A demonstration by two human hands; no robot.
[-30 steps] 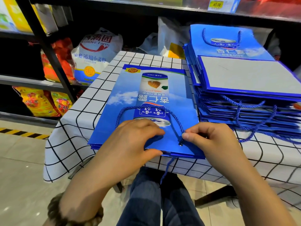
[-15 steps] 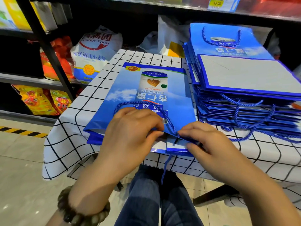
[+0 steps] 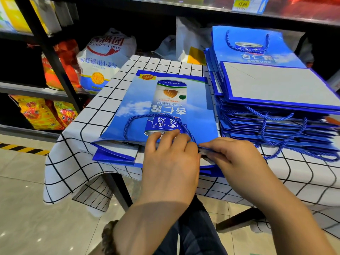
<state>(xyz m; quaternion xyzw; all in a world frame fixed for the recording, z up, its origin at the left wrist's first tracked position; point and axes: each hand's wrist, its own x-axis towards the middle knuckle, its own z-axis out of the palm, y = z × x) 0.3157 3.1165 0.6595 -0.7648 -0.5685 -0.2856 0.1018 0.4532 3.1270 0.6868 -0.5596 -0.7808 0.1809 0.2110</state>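
Note:
A flat blue paper gift bag (image 3: 163, 105) printed with a drink can lies on the checked tablecloth (image 3: 88, 144), its mouth toward me and partly lifted apart. Its blue rope handle (image 3: 132, 120) loops over the top panel. My left hand (image 3: 171, 159) rests on the bag's near edge, fingertips curled over the top panel beside the rope. My right hand (image 3: 231, 155) pinches the bag's upper edge where the rope enters the right hole. The lower panel shows white inside at the left.
A tall stack of the same blue bags (image 3: 272, 111) with dangling ropes fills the table's right side. Shelves behind hold a flour sack (image 3: 103, 59) and colourful packets (image 3: 42, 113). Tiled floor lies to the left, my legs under the table edge.
The bag's mouth has come apart: the top panel is lifted off the lower one. Both hands have shifted slightly right along the near edge, the right hand still pinching at the rope hole.

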